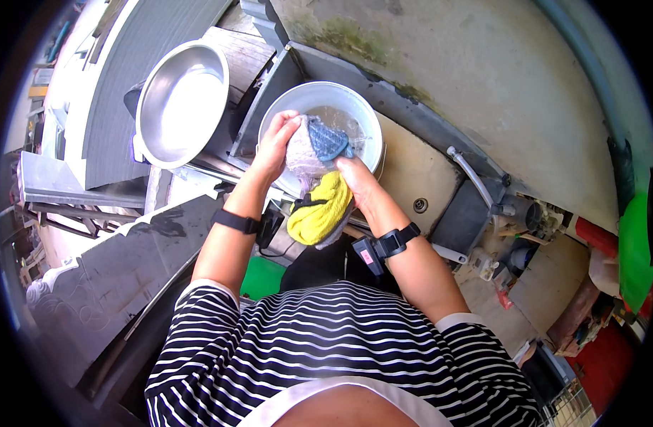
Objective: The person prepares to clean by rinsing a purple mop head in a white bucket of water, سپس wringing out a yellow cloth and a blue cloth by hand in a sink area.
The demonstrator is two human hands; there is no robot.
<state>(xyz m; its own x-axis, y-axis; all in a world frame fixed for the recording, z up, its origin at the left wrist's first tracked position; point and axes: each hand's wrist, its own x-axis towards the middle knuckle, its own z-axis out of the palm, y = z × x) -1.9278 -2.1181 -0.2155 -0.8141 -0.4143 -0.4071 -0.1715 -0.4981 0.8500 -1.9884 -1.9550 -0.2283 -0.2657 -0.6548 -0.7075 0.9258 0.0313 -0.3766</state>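
Note:
Over a white bucket [283, 101] of water, my left hand [277, 141] grips the upper left of a wet cloth bundle. A pale, pinkish-grey cloth [302, 155] is under its fingers, beside a blue-grey cloth [326, 137]. My right hand [357, 179] is closed on the right side of the bundle, at the lower end of the blue-grey cloth. From there a yellow cloth [318, 213] with a dark strap or loop hangs toward my body, outside the bucket's near rim. The right palm and some fingers are partly hidden by the cloths.
The bucket stands in a stone sink [411, 155] with a drain [421, 205] on the right. A grey hose [473, 173] rests over the sink's right side. A steel basin [181, 107] is at the left. Stone slabs [145, 251] and a green container [263, 276] lie nearer my body.

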